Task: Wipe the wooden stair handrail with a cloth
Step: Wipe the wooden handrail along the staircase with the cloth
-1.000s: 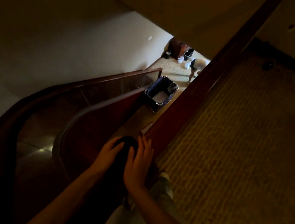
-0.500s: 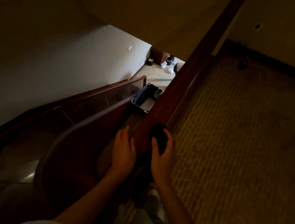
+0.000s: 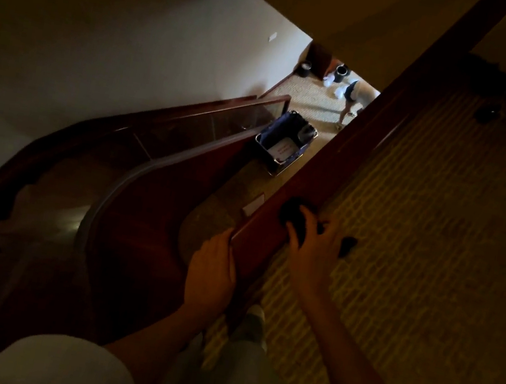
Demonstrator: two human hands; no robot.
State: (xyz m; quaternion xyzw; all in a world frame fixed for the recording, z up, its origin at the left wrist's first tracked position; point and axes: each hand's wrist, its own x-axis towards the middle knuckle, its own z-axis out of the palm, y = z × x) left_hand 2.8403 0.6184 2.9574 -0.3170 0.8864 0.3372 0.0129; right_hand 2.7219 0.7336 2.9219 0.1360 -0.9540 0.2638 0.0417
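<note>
Head view: the right hand (image 3: 316, 246) clasps a dark cloth (image 3: 291, 213) against the wooden handrail (image 3: 352, 148). The left hand (image 3: 213, 272) grips the handrail's outer edge.

Left upper arm carries a pale, off-white short sleeve (image 3: 58, 367) that ends above the elbow. Both forearms are bare down to the left hand (image 3: 214, 272) and right hand (image 3: 316, 246). Legs are in light grey trousers (image 3: 234, 373). One light-coloured shoe (image 3: 254, 318) is visible, its detail lost in dim light.

A pale wall (image 3: 134, 54) flanks dim curved stairs (image 3: 72, 181) beside patterned carpet (image 3: 438, 239)
</note>
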